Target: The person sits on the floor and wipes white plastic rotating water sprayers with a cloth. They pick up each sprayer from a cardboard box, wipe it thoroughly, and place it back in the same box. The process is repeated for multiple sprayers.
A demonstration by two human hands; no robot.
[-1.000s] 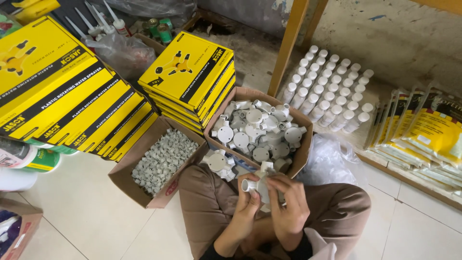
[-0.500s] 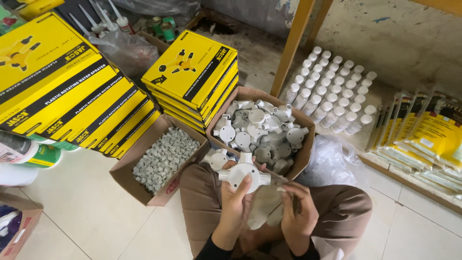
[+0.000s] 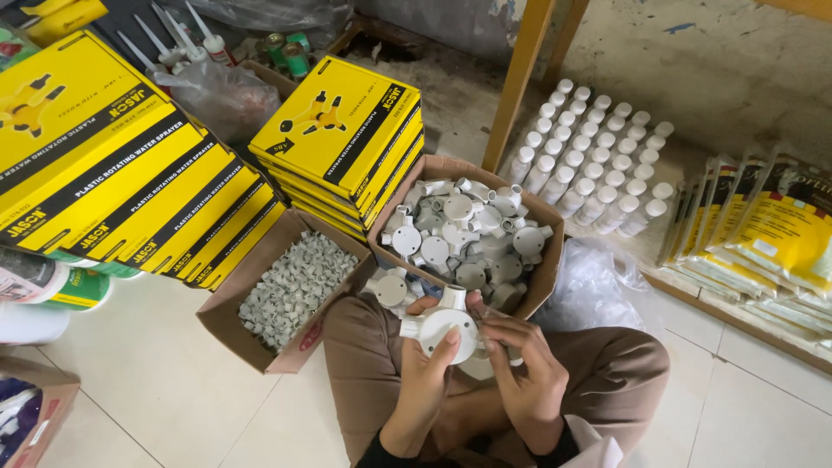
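— What are you holding over your lap? 
— You sit cross-legged on the tiled floor (image 3: 173, 381), and both hands meet on a white round junction box (image 3: 444, 328) with short pipe outlets. Your left hand (image 3: 425, 381) is closed around its near side, thumb lying across the round face. Your right hand (image 3: 524, 373) grips its right edge, fingers curled over an outlet.

— Where does that fitting sit in the scene? 
— Just above your knees, in front of the open cardboard box of grey junction boxes (image 3: 468, 238), almost touching its near rim.

— And around you? 
— Left of that box stands a smaller carton of small grey clips (image 3: 290, 290). Behind both, a stack of flat yellow boxes (image 3: 347, 139) rises; a longer row of the same yellow cartons (image 3: 113, 191) leans at far left. To the far right, white capped bottles (image 3: 598, 156) stand in rows beside a wooden post (image 3: 520, 78), with yellow sachets (image 3: 771, 234) lined up at the right edge. A crumpled clear plastic bag (image 3: 598, 286) lies beside your right knee.
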